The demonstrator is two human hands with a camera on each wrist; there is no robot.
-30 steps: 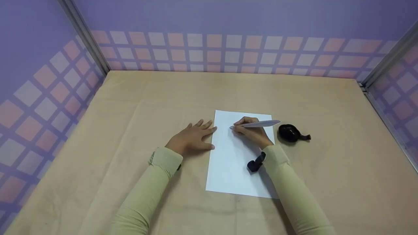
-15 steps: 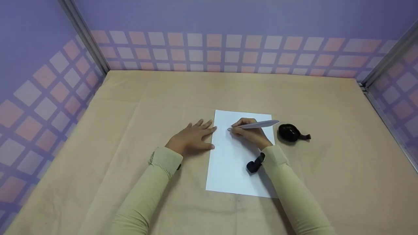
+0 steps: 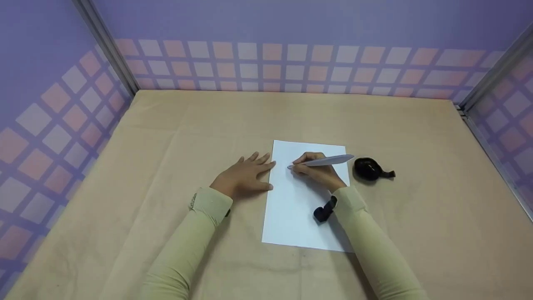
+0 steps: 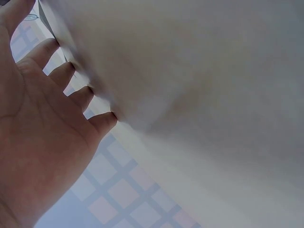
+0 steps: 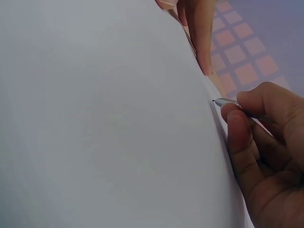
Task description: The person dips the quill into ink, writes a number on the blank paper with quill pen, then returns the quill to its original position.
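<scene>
A white sheet of paper (image 3: pixel 297 216) lies on the tan table cover (image 3: pixel 166 137). My right hand (image 3: pixel 318 171) grips a silver pen (image 3: pixel 329 160), its tip touching the upper left part of the sheet. In the right wrist view the pen tip (image 5: pixel 219 101) meets the paper (image 5: pixel 104 123) beside my curled fingers (image 5: pixel 242 137). My left hand (image 3: pixel 245 175) rests flat on the table at the paper's left edge, fingers straight. In the left wrist view its fingers (image 4: pixel 71 90) press on the table surface.
A black rounded object (image 3: pixel 368 168) lies on the table just right of the paper. A black wrist-mounted device (image 3: pixel 325 210) sits on my right sleeve. Purple checked walls (image 3: pixel 270 62) close in the table at the back and both sides.
My right hand and the pen have slid a little to the left across the paper. The left hand has stayed where it was.
</scene>
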